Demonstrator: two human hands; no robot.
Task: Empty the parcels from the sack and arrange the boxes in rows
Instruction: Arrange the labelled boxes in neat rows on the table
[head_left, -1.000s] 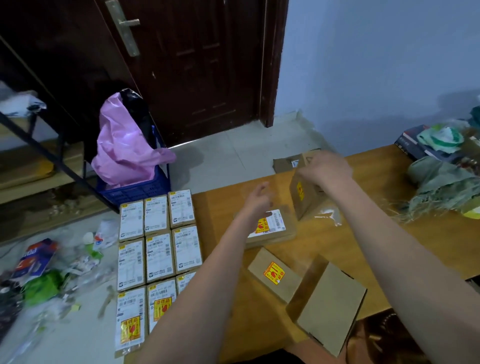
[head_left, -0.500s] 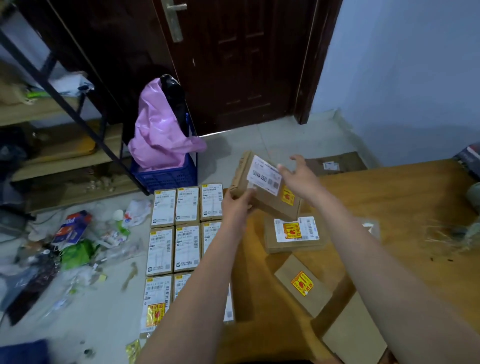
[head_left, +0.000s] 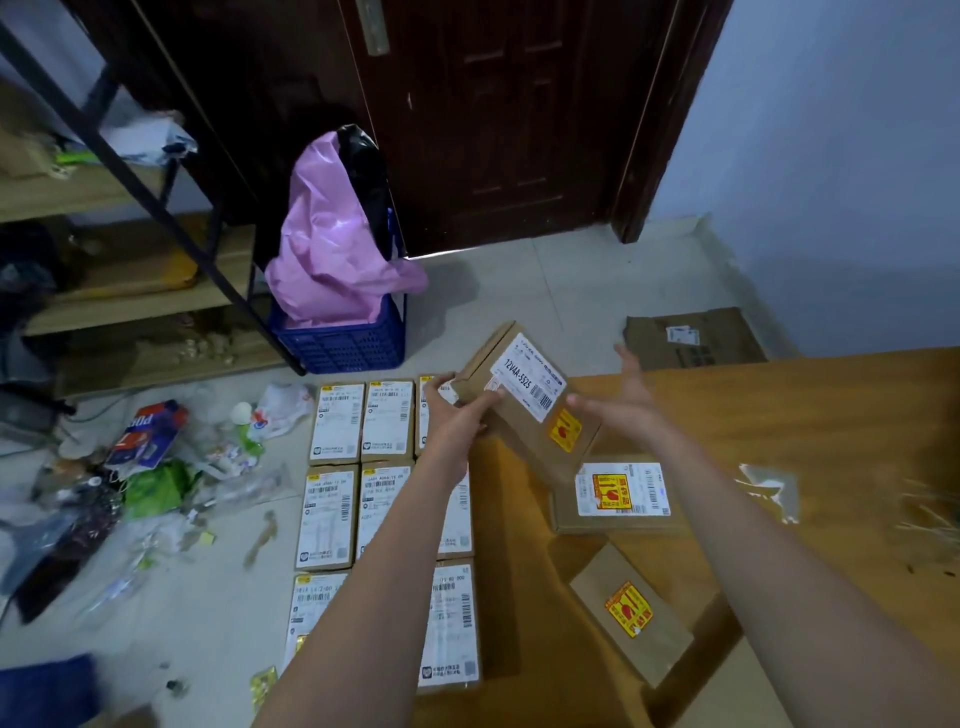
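A brown cardboard box (head_left: 524, 400) with a white label and a yellow sticker hangs tilted in the air over the table's left edge. My left hand (head_left: 457, 415) grips its left end. My right hand (head_left: 623, 405) is just to the right of it, fingers spread, off the box. On the floor below, several labelled boxes (head_left: 337, 423) lie in neat rows. Two more boxes rest on the wooden table (head_left: 831, 441): one with a white label (head_left: 618, 493) and a slimmer one (head_left: 631, 613) with a yellow sticker.
A blue crate (head_left: 343, 343) with a pink bag (head_left: 332, 239) stands by the dark door (head_left: 493, 114). Plastic litter (head_left: 145, 467) covers the floor at the left. Shelving (head_left: 104, 260) lines the left wall. Flattened cardboard (head_left: 691, 338) lies by the blue wall.
The view has swung left. The box was lifted off the table and carried left toward the floor rows. My right hand has let go of it; my left hand now holds it alone.
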